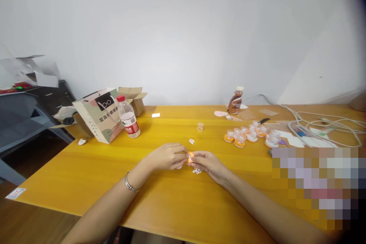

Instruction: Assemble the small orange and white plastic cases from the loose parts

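Observation:
A small round orange piece (190,157) is held between both hands above the middle of the yellow table. My left hand (170,156), with a silver bracelet at its wrist, has its fingertips pressed on the left side of the piece. From the right, my right hand (210,164) pinches the same piece. Just below the hands lies a white cut-out piece (197,170), partly hidden by the right fingers. Another white cut-out (191,141) rests a little beyond them, and farther back is a small clear round cup (200,126).
Several clear and orange round containers (239,138) sit right of centre. Behind them stands a brown bottle (235,101); white cables (309,122) run at the right. Left are a paper bag (100,116), a water bottle (128,118) and a cardboard box (137,103).

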Motion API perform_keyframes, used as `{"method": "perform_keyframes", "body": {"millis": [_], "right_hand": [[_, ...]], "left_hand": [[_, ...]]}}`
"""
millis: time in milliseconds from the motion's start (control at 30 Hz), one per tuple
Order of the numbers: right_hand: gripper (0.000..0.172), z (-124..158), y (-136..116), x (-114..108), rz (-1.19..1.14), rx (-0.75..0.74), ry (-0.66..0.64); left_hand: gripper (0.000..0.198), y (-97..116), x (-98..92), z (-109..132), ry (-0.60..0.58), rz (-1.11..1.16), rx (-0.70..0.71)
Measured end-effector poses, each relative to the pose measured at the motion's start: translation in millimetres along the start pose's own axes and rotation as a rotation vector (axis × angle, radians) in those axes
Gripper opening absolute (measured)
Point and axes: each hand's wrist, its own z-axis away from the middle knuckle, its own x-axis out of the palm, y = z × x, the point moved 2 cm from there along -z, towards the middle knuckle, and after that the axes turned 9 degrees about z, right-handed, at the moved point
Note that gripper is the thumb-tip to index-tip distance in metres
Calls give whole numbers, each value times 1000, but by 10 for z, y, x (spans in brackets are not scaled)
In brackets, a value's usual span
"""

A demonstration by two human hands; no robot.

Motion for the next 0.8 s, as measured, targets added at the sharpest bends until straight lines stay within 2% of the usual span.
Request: {"method": "perform_keyframes", "body": {"millis": [133,233,267,300,367,433,467,533,667,800], "right_hand": [[19,-20,6,-22,-46,-10,-4],[19,-43,-3,-73,-76,-40,44],[18,-51,-5,-94,-85,-53,65],[17,-59,-7,-114,-92,-65,82],[16,-73,-6,-144,-99,-83,105],[16,-80,-4,-160,-101,-92,117],[15,-81,-5,-164,-103,-95,125],[15,-78,-9,-167,-114,-96,145],[16,-61,-26,-149,-140,-110,159],[19,-43,-28,-106,-174,-131,161]], "left_hand": [[23,43,-91,-26,63,198,-91],[29,36,-154,8,184,318,-226],[32,30,-154,29,188,336,-273],[35,25,-138,50,158,342,-313],[39,13,-75,89,25,335,-365],[30,-11,-17,112,-74,346,-385],[24,-31,-4,115,-79,384,-393],[21,-86,-9,107,-27,566,-406],[34,-213,-42,79,149,1075,-430],[35,-273,13,54,243,1238,-462]]}}
